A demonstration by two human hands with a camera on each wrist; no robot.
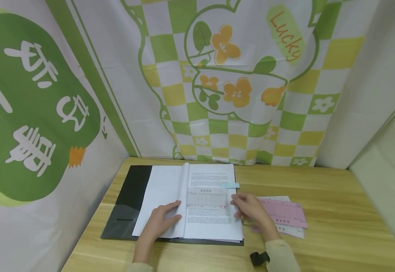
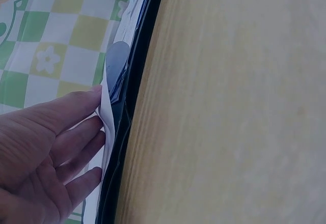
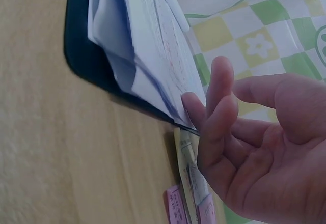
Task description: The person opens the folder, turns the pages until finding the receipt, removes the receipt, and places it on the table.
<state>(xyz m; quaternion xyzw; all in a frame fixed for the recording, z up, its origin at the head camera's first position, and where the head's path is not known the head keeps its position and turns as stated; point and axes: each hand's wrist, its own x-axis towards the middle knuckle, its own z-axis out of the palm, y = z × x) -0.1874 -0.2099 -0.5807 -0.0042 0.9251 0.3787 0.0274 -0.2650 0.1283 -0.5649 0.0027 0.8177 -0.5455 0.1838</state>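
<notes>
A dark folder lies open on the table with a stack of white pages in it. On the printed right page, a slip with a grid lies flat. My left hand rests on the left pages, fingers extended toward the fold; the left wrist view shows its fingertips against the paper. At the page's right edge is my right hand, fingers loosely bent. In the right wrist view nothing sits between its thumb and fingers, and one fingertip is right at the paper's edge.
A light blue tab sticks out past the right page. Pink and white printed slips lie overlapping on the wooden table, partly behind my right hand. A patterned cloth hangs at the table's back edge.
</notes>
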